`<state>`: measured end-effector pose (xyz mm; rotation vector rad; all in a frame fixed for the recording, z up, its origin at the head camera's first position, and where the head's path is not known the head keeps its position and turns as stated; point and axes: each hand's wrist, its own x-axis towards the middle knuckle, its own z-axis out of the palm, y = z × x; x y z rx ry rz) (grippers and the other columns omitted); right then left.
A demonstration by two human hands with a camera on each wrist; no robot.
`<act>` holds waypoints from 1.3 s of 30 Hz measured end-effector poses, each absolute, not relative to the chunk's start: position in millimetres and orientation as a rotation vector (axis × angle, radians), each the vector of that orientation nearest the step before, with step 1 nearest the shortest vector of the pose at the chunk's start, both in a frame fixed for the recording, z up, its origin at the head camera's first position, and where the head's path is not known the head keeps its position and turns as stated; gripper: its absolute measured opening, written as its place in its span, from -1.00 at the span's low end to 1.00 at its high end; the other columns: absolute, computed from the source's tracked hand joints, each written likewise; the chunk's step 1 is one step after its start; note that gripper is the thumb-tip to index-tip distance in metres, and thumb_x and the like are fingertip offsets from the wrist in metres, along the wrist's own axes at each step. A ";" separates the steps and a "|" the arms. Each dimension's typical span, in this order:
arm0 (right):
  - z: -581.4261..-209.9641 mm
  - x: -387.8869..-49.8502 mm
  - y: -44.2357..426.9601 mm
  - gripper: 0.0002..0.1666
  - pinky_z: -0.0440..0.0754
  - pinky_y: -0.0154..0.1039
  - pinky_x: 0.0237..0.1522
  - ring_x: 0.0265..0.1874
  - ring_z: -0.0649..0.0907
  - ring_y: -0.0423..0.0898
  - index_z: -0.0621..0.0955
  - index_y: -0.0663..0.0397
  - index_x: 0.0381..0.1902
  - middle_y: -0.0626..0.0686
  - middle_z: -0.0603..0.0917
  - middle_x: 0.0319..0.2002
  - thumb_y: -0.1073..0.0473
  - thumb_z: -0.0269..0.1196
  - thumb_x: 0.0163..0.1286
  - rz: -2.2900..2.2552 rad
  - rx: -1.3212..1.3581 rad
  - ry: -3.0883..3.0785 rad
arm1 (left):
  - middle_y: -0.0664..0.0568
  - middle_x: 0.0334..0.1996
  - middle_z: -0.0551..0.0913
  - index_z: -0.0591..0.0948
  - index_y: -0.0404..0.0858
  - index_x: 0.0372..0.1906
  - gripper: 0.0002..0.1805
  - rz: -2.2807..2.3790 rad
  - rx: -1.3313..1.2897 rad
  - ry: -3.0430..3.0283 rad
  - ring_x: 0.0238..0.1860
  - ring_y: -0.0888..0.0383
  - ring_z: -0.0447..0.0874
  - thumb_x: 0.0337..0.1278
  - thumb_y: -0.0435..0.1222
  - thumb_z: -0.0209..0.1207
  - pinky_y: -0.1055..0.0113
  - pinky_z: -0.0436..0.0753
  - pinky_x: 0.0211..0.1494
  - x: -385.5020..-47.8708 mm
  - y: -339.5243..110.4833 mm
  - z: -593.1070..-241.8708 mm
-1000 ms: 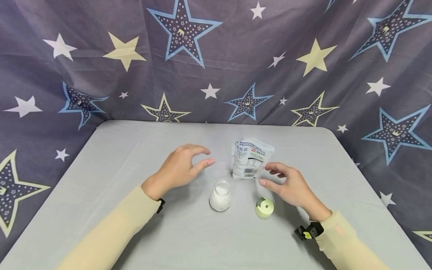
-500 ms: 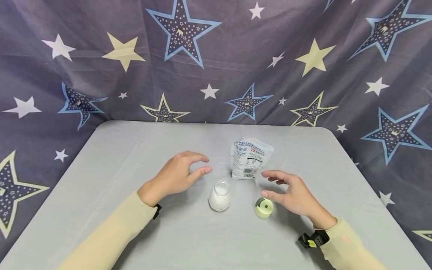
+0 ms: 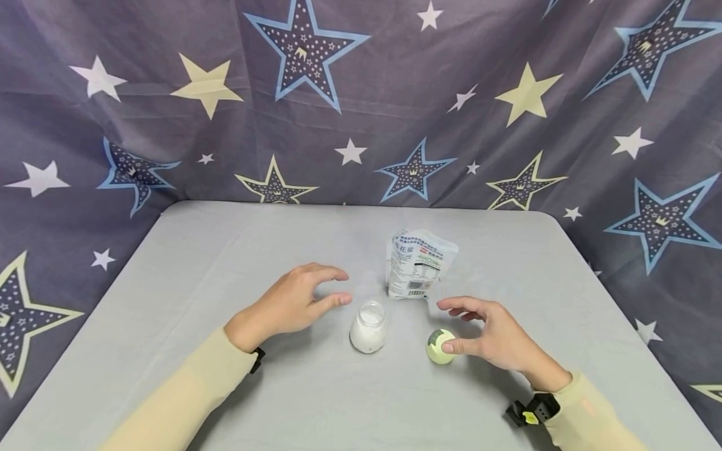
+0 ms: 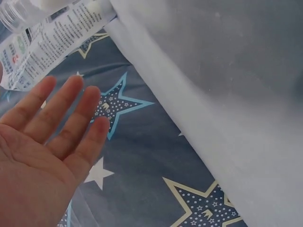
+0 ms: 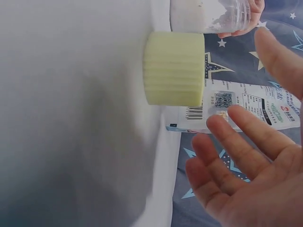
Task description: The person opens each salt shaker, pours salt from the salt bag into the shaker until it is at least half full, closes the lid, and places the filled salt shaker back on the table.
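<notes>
An open glass jar (image 3: 368, 333) of white powder stands upright on the grey table. To its right sits a pale green lid (image 3: 436, 352), ribbed round its side in the right wrist view. Behind both, a printed white pouch (image 3: 416, 268) stands upright. My right hand (image 3: 496, 335) hovers over the lid, fingers relaxed and spread; its thumb covers part of the lid in the head view. The right wrist view shows a gap between fingers and lid. Left of the jar, my left hand (image 3: 290, 302) is held in the air, fingers loosely extended, touching nothing.
A dark cloth with a star pattern (image 3: 350, 94) hangs behind the table (image 3: 237, 250) and along its sides. Each wrist wears a black strap, the right one with a small black device (image 3: 533, 410).
My right hand has moved back from beside the pouch toward the lid. My left hand has dropped slightly nearer to me. Jar, lid and pouch have stayed in place.
</notes>
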<state>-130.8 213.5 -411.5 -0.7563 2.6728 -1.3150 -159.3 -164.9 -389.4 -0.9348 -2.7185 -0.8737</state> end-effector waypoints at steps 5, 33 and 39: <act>-414.9 -127.0 213.8 -0.19 0.59 -0.06 0.10 -0.01 0.64 0.07 0.68 0.07 0.16 0.03 0.72 0.11 -0.02 0.67 -0.07 -1.315 -0.727 2.642 | 0.03 0.12 0.71 0.68 -0.16 0.18 -0.52 -0.877 -0.968 -2.725 0.21 0.02 0.62 0.34 0.05 0.29 0.02 0.54 0.30 -158.4 -164.7 -391.9; -423.4 -126.2 211.5 -0.25 0.55 -0.20 -0.01 -0.08 0.61 -0.11 0.72 -0.01 0.08 -0.05 0.70 0.03 0.12 0.71 -0.16 -1.226 -0.725 2.555 | 0.03 0.12 0.70 0.65 -0.21 0.21 -0.47 -0.879 -1.026 -2.759 0.20 0.02 0.63 0.36 0.06 0.27 0.02 0.55 0.28 -153.1 -168.1 -402.7; -422.6 -126.2 209.3 -0.29 0.56 -0.19 -0.05 -0.12 0.60 -0.14 0.72 -0.02 0.05 -0.09 0.69 -0.01 0.17 0.70 -0.15 -1.177 -0.718 2.581 | 0.04 0.12 0.70 0.65 -0.21 0.22 -0.46 -0.886 -1.024 -2.773 0.20 0.03 0.63 0.34 0.08 0.27 0.02 0.56 0.28 -152.9 -168.7 -405.0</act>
